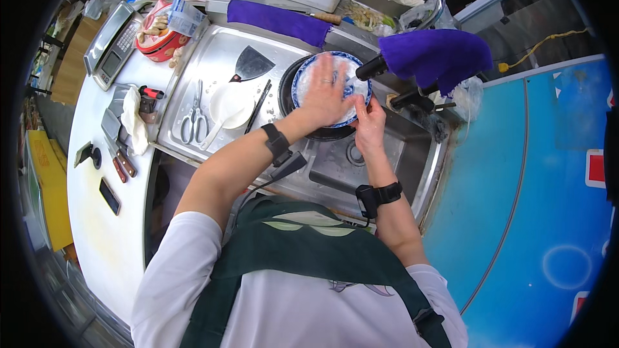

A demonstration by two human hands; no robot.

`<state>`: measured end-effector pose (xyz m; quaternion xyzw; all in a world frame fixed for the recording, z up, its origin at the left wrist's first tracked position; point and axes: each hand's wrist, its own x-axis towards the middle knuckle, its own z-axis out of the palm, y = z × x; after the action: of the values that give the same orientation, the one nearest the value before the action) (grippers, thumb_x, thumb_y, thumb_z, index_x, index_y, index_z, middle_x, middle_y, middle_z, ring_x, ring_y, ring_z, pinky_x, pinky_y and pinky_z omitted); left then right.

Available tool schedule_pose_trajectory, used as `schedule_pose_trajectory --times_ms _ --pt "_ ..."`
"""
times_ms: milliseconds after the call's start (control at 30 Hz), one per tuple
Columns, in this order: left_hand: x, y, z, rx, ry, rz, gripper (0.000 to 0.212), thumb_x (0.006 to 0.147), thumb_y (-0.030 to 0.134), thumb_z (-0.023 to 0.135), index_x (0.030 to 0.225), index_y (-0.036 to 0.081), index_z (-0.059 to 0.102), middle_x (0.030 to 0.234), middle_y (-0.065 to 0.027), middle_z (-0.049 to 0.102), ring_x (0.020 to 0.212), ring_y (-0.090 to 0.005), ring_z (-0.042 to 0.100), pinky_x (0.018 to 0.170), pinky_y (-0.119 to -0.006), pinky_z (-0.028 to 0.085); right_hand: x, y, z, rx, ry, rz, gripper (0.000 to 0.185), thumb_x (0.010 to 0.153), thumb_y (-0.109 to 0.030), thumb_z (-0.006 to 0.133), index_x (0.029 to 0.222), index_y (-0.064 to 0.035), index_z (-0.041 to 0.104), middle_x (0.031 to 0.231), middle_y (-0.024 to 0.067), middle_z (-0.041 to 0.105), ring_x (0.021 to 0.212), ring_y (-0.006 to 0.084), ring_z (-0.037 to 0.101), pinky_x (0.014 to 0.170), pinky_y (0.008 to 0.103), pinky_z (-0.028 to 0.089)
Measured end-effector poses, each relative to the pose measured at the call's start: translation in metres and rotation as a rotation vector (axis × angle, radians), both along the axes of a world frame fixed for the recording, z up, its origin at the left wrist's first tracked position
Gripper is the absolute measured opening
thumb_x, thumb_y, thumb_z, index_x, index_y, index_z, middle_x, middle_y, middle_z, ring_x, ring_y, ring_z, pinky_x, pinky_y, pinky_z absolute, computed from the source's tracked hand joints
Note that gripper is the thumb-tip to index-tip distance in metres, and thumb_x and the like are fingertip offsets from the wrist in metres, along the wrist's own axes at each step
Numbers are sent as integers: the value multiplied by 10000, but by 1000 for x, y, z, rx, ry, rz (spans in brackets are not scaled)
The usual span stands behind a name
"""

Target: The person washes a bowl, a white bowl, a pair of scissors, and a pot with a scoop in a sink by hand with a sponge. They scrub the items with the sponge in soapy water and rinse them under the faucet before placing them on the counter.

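My right hand (371,125) grips the right rim of a blue-and-white ceramic plate (305,75). My left hand (329,94) lies palm down across the plate's face, its fingers a little apart and slightly blurred. Wet gloss shows on the plate and my right hand. The black spout of a faucet (371,67) points at the plate's right side, with what looks like water below it. Under the plate, at the left edge of the sink basin (401,154), sits a black round pan (285,92), mostly hidden.
Scissors (194,121), a white bowl (227,99) with a white spoon, black chopsticks (258,106) and a wide scraper (251,63) lie on the steel drainboard. Knives (121,164), a phone (110,196) and a scale (112,46) are left. Purple cloths (430,55) hang behind.
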<state>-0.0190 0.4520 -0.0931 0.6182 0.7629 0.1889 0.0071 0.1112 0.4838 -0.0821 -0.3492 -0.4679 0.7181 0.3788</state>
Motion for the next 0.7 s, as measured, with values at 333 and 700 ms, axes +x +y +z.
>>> schedule_pose_trajectory --times_ms 333,700 --pt "-18 -33 8 -87 88 -405 580 923 399 425 1436 162 291 1507 -172 173 1386 -411 121 1110 -530 96 20 16 -21 -6 131 -18 332 938 -190 555 1217 -16 505 1104 39 574 977 108 540 841 268 456" --pt "-12 -33 3 11 -61 -603 561 945 324 392 1438 97 250 1495 -191 192 1396 -379 117 1105 -542 115 17 19 -23 73 88 -69 362 904 -144 608 1227 -6 521 1114 34 581 977 96 534 834 249 440"
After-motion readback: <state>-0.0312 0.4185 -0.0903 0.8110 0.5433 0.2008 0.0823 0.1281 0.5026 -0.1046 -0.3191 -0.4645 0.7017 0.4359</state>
